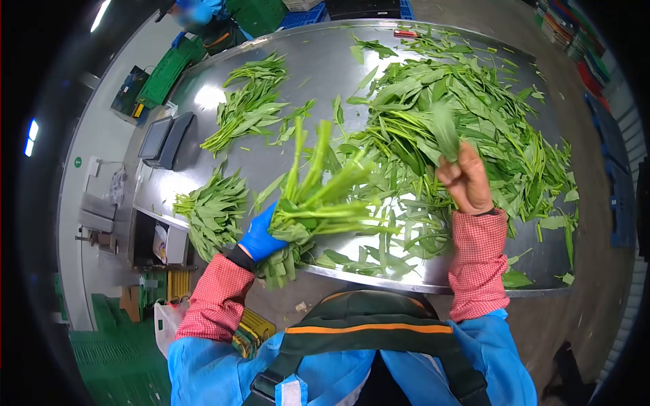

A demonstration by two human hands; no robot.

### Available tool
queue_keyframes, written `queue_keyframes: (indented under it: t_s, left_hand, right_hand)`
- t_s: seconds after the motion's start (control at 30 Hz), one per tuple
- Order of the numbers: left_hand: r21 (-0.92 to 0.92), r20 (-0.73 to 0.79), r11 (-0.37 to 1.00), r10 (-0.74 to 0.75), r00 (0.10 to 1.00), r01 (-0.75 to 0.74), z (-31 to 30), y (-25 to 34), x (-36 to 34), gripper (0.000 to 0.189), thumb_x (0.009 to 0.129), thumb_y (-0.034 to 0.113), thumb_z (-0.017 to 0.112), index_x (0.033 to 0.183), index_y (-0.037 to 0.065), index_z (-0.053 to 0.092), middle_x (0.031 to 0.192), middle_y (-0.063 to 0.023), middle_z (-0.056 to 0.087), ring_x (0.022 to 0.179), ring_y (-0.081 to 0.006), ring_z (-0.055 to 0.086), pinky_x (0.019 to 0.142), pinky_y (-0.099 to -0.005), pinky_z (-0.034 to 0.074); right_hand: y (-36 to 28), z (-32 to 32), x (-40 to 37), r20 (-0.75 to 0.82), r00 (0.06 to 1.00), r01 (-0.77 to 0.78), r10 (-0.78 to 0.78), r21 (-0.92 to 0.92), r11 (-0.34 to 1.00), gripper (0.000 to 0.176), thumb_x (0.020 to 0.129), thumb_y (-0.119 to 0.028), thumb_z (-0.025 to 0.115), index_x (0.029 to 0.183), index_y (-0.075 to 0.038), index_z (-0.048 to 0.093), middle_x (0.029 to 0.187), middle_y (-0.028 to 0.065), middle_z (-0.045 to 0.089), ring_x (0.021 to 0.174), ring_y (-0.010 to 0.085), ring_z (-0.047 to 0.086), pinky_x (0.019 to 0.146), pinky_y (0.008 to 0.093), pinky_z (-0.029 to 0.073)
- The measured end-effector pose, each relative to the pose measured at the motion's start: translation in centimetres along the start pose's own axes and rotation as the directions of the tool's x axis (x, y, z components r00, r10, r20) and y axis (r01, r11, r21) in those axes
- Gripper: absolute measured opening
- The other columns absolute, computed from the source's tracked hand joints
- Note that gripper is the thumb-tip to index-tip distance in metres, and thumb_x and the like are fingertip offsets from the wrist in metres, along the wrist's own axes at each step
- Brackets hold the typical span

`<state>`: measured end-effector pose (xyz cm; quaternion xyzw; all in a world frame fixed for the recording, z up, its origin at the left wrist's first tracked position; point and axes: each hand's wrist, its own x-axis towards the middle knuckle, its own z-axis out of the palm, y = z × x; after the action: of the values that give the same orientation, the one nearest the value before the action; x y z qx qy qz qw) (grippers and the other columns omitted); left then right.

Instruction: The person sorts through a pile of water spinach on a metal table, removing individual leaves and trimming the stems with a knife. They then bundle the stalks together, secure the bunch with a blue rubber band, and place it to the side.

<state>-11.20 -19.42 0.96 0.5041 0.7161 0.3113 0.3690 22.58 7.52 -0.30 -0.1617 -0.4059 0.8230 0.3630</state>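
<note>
My left hand (263,233), in a blue glove, is closed around a bunch of green stems (318,196); the cut ends fan up and to the right, and leaves hang below the hand over the table's front edge. My bare right hand (467,177) is pinched on a single leaf (444,130), slightly blurred, in front of the large pile of leafy greens (474,101). Two smaller bundles lie at the left, one farther back (252,101) and one near the front left edge (215,206).
The metal table (318,74) carries loose leaves and a red-handled tool (406,33) at its far edge. A scale (166,141) stands at the left. Green crates (172,68) are beyond the left edge. Another person (203,13) is at the far left.
</note>
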Motion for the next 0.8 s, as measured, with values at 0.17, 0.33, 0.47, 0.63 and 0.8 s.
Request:
queue_keyframes:
  t_s: [0.17,0.33,0.47,0.63,0.8]
  left_hand:
    - [-0.343,0.016,0.937,-0.069,0.997,0.070,0.1,0.2,0.1,0.059,0.073,0.003,0.075,0.126,0.003,0.049,0.110,-0.0062,0.062,0.099,-0.0173,0.061,0.090,-0.0314,0.048]
    - [-0.523,0.118,0.808,-0.246,0.962,0.270,0.1,0.2,-0.2,0.051,0.073,0.000,0.070,0.121,0.003,0.054,0.106,-0.0059,0.064,0.092,-0.0167,0.063,0.088,-0.0313,0.049]
    - [-0.652,0.206,0.680,-0.268,0.941,0.337,-0.2,-0.7,-0.8,0.055,0.075,0.003,0.065,0.127,0.002,0.049,0.110,-0.0099,0.063,0.095,-0.0214,0.064,0.087,-0.0349,0.052]
    - [-0.835,0.356,0.388,-0.161,0.921,0.390,-0.1,2.1,-1.4,0.060,0.075,0.003,0.060,0.133,0.001,0.043,0.117,-0.0156,0.060,0.099,-0.0289,0.064,0.088,-0.0442,0.052]
    - [-0.795,0.409,0.413,-0.175,0.896,0.444,0.7,3.0,-1.8,0.061,0.075,0.004,0.061,0.134,0.001,0.043,0.119,-0.0152,0.059,0.103,-0.0279,0.062,0.090,-0.0431,0.051]
  right_hand:
    - [5.1,1.4,-1.6,0.135,0.985,0.089,0.109,-0.933,0.347,0.030,0.086,-0.020,0.063,0.106,0.003,0.060,0.081,0.0076,0.064,0.073,0.0123,0.060,0.067,0.0265,0.049]
    - [6.0,2.2,-1.9,0.083,0.925,-0.276,0.372,-0.526,0.805,0.030,0.092,-0.023,0.059,0.105,0.003,0.060,0.082,0.0058,0.065,0.074,0.0124,0.061,0.068,0.0249,0.050]
    - [7.5,2.0,-3.1,0.204,0.836,-0.355,0.510,-0.507,0.785,0.031,0.094,-0.025,0.056,0.108,0.002,0.060,0.087,0.0063,0.065,0.079,0.0133,0.062,0.071,0.0247,0.050]
    - [11.9,1.7,-3.2,0.398,0.812,-0.337,0.427,-0.277,0.900,0.046,0.095,-0.028,0.054,0.132,-0.002,0.042,0.105,0.0076,0.061,0.100,0.0162,0.058,0.087,0.0299,0.047]
    - [12.5,5.3,-1.6,0.291,0.898,-0.345,0.329,0.005,0.938,0.075,0.088,-0.044,0.061,0.144,-0.010,0.025,0.114,0.0097,0.055,0.108,0.0169,0.055,0.096,0.0310,0.043]
